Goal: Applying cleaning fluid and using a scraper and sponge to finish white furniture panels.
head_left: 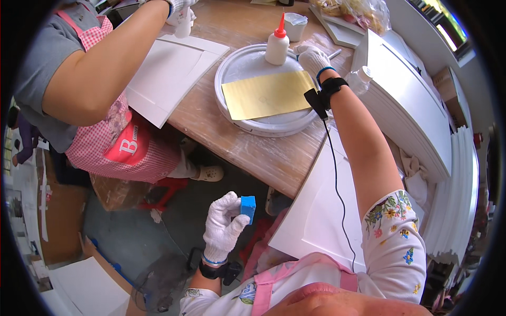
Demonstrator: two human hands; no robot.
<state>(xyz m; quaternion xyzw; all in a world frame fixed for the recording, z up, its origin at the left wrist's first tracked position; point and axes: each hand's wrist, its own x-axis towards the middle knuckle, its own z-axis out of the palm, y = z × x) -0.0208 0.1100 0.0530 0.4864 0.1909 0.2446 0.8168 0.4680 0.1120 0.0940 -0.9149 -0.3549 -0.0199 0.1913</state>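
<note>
My left hand (224, 224), in a white knit glove, pinches a small blue block (247, 209) between thumb and fingers, low in front of me and off the table. My right hand (313, 59), gloved too, reaches to the far right rim of a round white lid (226, 100). Its fingers are curled; what they hold, if anything, is hidden. A thin light rod (334, 54) shows just beside it. On the lid lie a yellow sheet like sandpaper (266, 95) and a white squeeze bottle with a red nozzle (278, 45), left of that hand.
A co-worker in a checked apron (126, 150) stands at the left, a gloved hand (182, 13) over a white panel (163, 73). White panels are stacked (406, 100) at the right. A clear bottle (359, 80), a white tub (296, 27) and another panel (321, 205) surround the wooden table (253, 158).
</note>
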